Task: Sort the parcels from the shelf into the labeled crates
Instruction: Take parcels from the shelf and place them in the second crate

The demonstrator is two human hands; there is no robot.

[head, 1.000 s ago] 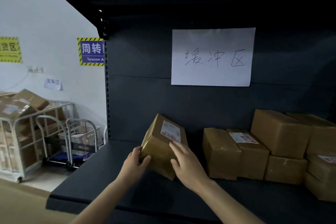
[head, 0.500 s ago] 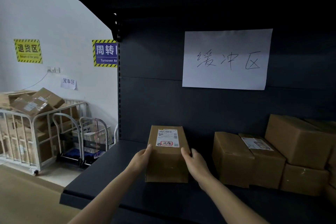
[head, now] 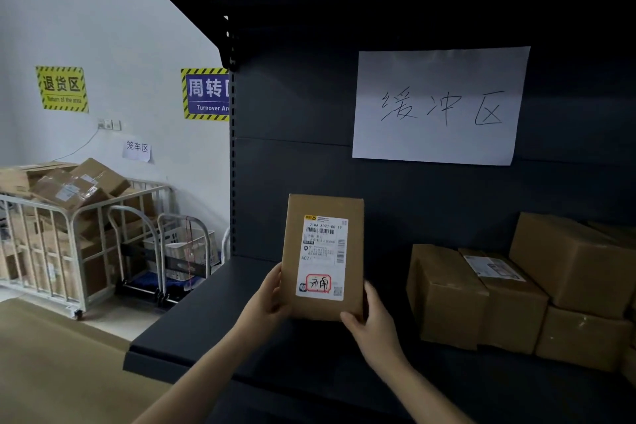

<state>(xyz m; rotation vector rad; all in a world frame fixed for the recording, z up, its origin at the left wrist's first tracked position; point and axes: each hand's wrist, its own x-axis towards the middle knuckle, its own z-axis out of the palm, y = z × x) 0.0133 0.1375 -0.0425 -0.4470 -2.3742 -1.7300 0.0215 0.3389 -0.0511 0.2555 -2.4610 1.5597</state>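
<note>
1. Parcel (head: 323, 256): held upright in front of the shelf (head: 206, 337), at its left end. It appears lifted clear of the shelf deck, though contact at the lower edge cannot be ruled out.
2. Left hand (head: 268, 303): grip closed round the parcel's lower left edge, with the fingers hidden behind the box.
3. Right hand (head: 375, 327): grip closed on the lower right corner, with the thumb on the front face and the fingers behind.
4. Change noted: a second ago the parcel stood tilted on the shelf, with its label (head: 325, 244) angled away. Half a second ago it was squared up. It is now raised, with the label face turned fully towards the camera.
5. Consequence: the red-ringed handwritten mark (head: 318, 283) on the label is now exposed for reading. In my judgement this is the destination check that decides which crate receives the parcel.
6. Remaining stock: a stack of brown parcels (head: 516, 293) sits on the shelf, well apart to the right and untouched.
7. No labeled crate is in view. A cage trolley (head: 69, 234) loaded with cartons stands by the wall to the left.
8. Assessment: sorting is at an early stage, with the placement step not yet begun.
</note>
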